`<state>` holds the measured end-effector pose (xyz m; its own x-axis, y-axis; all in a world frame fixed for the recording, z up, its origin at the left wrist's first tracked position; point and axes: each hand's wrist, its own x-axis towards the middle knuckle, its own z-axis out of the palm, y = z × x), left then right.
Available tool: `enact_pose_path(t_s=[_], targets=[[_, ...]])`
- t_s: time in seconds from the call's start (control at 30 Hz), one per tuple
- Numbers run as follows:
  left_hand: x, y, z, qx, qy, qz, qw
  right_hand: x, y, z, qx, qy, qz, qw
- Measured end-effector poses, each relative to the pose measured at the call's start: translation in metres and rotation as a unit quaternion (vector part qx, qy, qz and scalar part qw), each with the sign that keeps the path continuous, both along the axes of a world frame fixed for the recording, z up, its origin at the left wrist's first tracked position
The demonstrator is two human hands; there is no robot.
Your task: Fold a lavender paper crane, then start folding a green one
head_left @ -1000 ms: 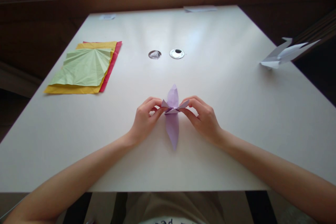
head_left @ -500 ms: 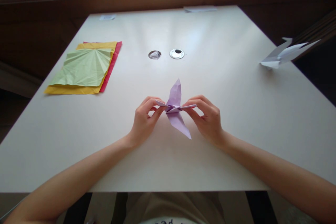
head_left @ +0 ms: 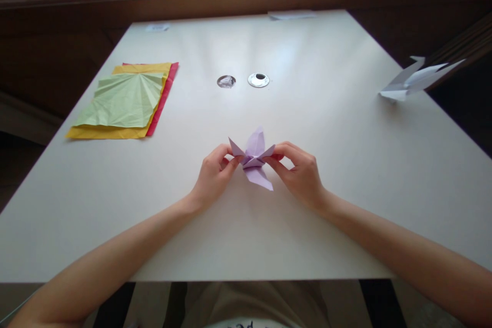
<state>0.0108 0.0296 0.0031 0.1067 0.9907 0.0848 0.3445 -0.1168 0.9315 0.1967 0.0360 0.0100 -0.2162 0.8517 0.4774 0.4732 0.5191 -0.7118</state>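
The person holds a small purple paper figure with both hands, just above the white surface, on the near side of the two round metal caps. The left hand pinches the left flap and the right hand pinches the right flap; each grip is clamped on the paper, thumb against forefinger. A moment ago these flaps lay flat and wide; now they stand up like two small points, and the hands are closer together. The long lower tip, which pointed far toward the person, is now shorter and turned to the right. I judge that the person is pulling and pressing the flaps to give the figure its shape. To the left of the caps lies a stack of coloured paper, untouched. A white folded paper rests far to the right of them.
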Motion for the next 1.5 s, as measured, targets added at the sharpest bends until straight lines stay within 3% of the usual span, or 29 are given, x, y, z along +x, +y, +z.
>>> enact_pose_path(t_s=[0.93, 1.5], targets=[[0.0021, -0.0008, 0.0020, 0.010, 0.016, 0.031, 0.999, -0.0008, 0.0013, 0.0029, -0.091, 0.023, -0.044, 0.995], [0.0013, -0.0029, 0.0050, 0.009, 0.020, 0.002, 1.000, 0.0012, 0.0028, 0.0028, -0.053, 0.017, 0.009, 0.998]])
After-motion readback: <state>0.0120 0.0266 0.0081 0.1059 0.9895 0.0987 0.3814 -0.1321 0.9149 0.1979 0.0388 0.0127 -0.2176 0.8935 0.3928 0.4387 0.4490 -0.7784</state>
